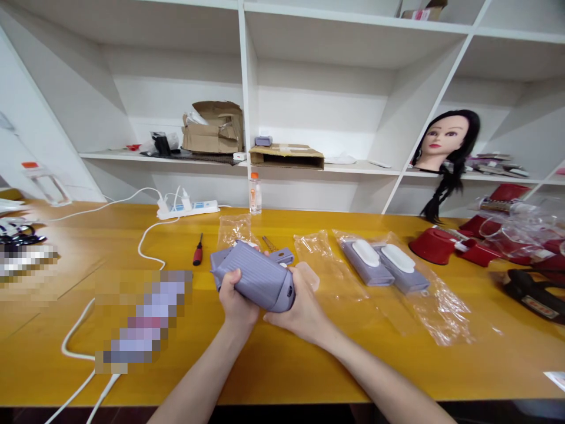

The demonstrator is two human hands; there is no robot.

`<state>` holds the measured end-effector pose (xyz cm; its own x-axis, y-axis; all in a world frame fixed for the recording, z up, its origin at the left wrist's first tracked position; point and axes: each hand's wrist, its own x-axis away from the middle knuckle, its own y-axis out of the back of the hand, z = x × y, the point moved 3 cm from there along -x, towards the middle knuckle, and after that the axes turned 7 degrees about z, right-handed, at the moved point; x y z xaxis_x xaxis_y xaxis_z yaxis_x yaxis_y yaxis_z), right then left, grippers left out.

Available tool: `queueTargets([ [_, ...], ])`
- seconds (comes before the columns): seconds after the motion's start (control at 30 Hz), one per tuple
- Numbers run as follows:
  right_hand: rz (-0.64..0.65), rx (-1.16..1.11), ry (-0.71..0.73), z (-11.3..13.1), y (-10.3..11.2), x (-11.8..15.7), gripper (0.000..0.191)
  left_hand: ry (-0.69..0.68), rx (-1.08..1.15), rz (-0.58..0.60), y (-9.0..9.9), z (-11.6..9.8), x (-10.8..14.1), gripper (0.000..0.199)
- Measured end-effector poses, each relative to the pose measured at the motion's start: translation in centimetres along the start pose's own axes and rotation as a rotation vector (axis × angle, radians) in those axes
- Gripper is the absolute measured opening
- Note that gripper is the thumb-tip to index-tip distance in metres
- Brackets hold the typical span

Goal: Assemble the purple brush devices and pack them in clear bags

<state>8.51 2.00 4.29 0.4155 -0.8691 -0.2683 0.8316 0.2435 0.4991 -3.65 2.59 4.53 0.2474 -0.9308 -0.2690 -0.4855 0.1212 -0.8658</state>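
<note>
well, you grip a ribbed lilac plastic casing with both hands over the yellow wooden table, its far end tilted up and to the left. your left hand clasps the near side, fingers closed around the ribs, and your right hand cups the right end, its fingers curled out of sight behind the shell, so you can't tell exactly where they land. a small dark mark at that end is too small to make out. just behind sit a partly hidden flat lilac piece and a crumpled clear plastic bag. to the right, two lilac units with white oval tops lie on clear film, and a red-handled screwdriver lies to the left.
</note>
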Motion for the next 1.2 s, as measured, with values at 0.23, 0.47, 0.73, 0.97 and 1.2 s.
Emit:
queueTargets([
  [0.23,0.042,-0.011,-0.008,-0.3,0.5,0.0,0.077,0.026,-0.029,-0.005,0.3,0.8,0.6,0.039],
  [0.47,0.056,-0.036,-0.025,-0.4,0.5,0.0,0.072,0.016,-0.110,-0.017,0.1,0.8,0.4,0.043],
  [0.73,0.164,-0.441,-0.104,-0.7,-0.6,-0.9,0.054,0.200,-0.266,0.182,0.1,1.7,0.3,0.046],
  [0.97,0.058,0.064,-0.022,-1.6,2.3,-1.7,0.030,0.112,-0.184,-0.059,1.2,-0.8,-1.6,0.033],
  [1.2,0.149,0.665,0.095,-2.6,-1.4,-1.2,0.034,0.105,-0.148,-0.162,1.4,-1.4,-2.1,0.045],
])
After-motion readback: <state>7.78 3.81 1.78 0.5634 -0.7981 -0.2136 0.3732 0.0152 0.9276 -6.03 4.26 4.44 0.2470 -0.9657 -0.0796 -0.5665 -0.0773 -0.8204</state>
